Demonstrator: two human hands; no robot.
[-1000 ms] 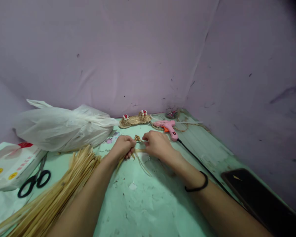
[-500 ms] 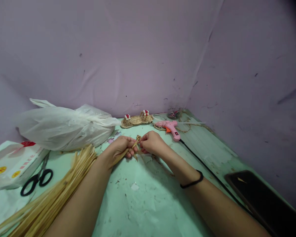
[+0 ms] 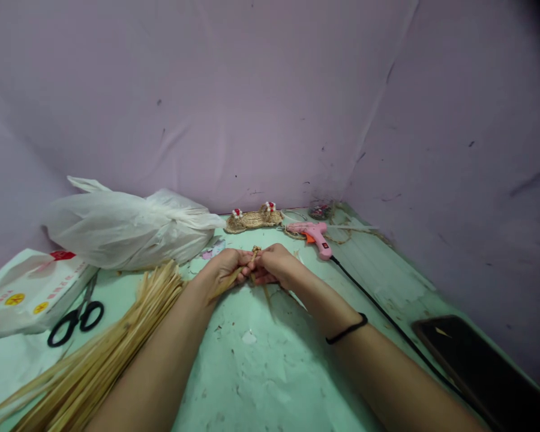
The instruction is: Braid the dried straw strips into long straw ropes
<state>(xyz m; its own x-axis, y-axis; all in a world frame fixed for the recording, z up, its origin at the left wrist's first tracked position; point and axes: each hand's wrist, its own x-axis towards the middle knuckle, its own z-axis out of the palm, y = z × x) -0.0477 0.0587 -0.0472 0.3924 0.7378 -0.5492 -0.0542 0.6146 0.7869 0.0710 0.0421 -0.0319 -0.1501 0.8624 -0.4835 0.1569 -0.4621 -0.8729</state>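
Observation:
Over the middle of the green tabletop, my left hand (image 3: 228, 266) pinches a small piece of straw braid (image 3: 256, 249), whose knotted tip pokes up between the hands. A flat straw strand runs back under the left palm. My right hand (image 3: 273, 264) touches the left fingertips and grips the same braid from the right; loose strand ends hang below it. Beside my left forearm lies a thick bundle of straw strips (image 3: 112, 342).
A white plastic bag (image 3: 130, 228), a printed package (image 3: 31, 288) and black-handled scissors (image 3: 76, 321) lie left. Woven straw pieces with beads (image 3: 254, 220) and a pink glue gun (image 3: 312, 233) lie at the back. A dark phone (image 3: 477, 366) is at right.
My right hand has moved in closer against my left fingers. A loose strand now hangs lower below the hands. The whole view has shifted slightly.

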